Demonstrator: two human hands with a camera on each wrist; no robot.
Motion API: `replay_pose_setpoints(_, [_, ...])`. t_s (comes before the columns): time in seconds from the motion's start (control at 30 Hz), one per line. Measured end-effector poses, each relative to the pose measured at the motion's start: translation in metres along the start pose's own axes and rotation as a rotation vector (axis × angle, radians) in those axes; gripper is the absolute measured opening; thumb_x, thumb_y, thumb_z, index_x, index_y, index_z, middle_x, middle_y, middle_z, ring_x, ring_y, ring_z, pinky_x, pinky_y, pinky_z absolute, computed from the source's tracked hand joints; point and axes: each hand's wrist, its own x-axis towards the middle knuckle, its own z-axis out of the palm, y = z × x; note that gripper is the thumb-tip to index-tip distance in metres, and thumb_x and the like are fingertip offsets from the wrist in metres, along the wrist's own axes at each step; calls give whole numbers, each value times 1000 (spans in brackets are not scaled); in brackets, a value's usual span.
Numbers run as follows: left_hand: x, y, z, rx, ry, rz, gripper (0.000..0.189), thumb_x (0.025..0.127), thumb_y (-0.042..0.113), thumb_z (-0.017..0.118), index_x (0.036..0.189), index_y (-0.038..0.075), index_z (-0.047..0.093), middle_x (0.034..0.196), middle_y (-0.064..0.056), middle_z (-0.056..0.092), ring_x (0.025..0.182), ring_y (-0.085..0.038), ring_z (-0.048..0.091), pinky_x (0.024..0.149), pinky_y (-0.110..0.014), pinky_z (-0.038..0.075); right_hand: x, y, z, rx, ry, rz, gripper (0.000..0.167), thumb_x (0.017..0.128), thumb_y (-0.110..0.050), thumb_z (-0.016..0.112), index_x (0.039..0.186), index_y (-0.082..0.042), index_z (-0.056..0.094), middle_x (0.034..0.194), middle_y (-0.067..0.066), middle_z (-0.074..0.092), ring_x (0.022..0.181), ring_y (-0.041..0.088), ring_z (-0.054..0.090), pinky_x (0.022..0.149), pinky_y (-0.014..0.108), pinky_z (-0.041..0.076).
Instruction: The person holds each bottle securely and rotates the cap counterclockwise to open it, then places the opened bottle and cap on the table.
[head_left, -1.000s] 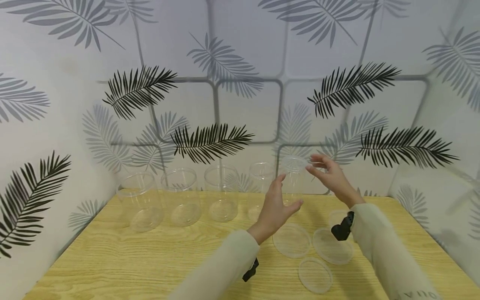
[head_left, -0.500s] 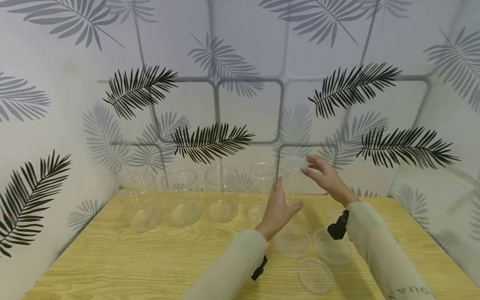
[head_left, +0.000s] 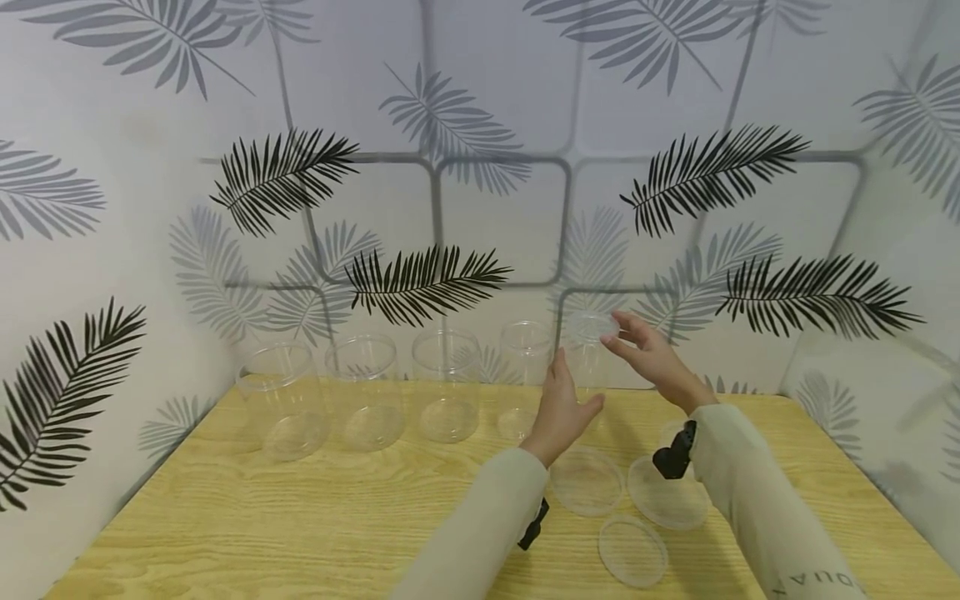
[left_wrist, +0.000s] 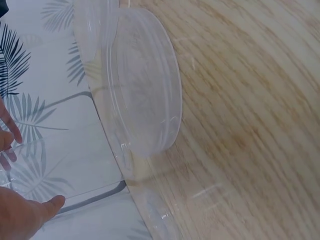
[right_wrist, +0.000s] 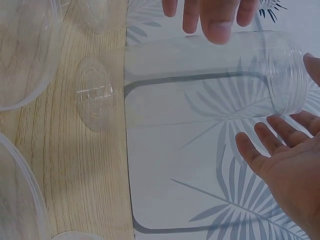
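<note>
A narrow clear plastic jar (right_wrist: 200, 85) stands upright between my hands at the right end of a row, with a clear lid (head_left: 592, 325) at its mouth. My right hand (head_left: 660, 362) holds this lid by its right side, thumb and fingers spread about the rim. Beside the jar's left wall is my left hand (head_left: 558, 417), fingers fairly straight and thumb stretched apart. In the right wrist view, the left thumb overlaps the jar's wall while the fingertips lie close to its edge. The left wrist view catches the left hand (left_wrist: 22, 215) at its lower left.
To the left stand more clear jars: a narrow one (head_left: 525, 375), then wider ones (head_left: 446, 383). Several loose clear lids (head_left: 632, 552) lie on the wooden table (head_left: 300, 517) below my hands. A leaf-patterned wall (head_left: 495, 225) rises behind.
My right hand has shifted slightly left and the lid sits a little flatter over the jar. My left hand has moved slightly right, close to the jar.
</note>
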Motion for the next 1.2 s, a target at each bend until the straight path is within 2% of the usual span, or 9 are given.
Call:
replay_pose_setpoints(0.37, [10, -7, 3, 53, -25, -24, 88, 86, 21, 64, 146, 2, 2, 150, -22, 14, 138, -32, 20, 111, -40, 26, 1, 0, 3, 28, -2, -8, 71, 92, -35, 52, 146, -7, 15, 151, 17, 17, 136, 38, 20, 106, 59, 24])
replay_pose_setpoints(0.6, [10, -6, 1, 93, -20, -10, 86, 85, 19, 65, 144, -1, 6, 146, -25, 22, 135, -35, 27, 109, -41, 30, -2, -1, 5, 63, 11, -18, 71, 92, -33, 53, 145, -5, 15, 148, 19, 18, 132, 40, 29, 104, 57, 30])
replay_pose_setpoints(0.87, [8, -7, 3, 96, -32, -25, 86, 86, 21, 64, 145, 3, 4, 147, -23, 19, 131, -35, 33, 106, -39, 36, -5, 1, 8, 84, 27, -34, 71, 92, -33, 54, 145, -6, 16, 148, 21, 15, 130, 40, 33, 102, 53, 35])
replay_pose_setpoints(1.03, [6, -8, 6, 121, -21, 16, 85, 86, 22, 64, 145, 3, 6, 146, -20, 22, 131, -30, 35, 106, -35, 36, -10, 4, 5, 75, 39, -34, 70, 91, -36, 53, 146, -9, 17, 147, 19, 16, 128, 38, 37, 101, 51, 37])
replay_pose_setpoints(1.2, [5, -6, 7, 168, 29, 80, 80, 85, 21, 65, 143, 5, 12, 141, -17, 28, 126, -28, 41, 103, -33, 39, -15, 4, 1, 45, 70, -69, 67, 92, -36, 52, 145, -12, 20, 143, 17, 23, 124, 35, 42, 95, 38, 46])
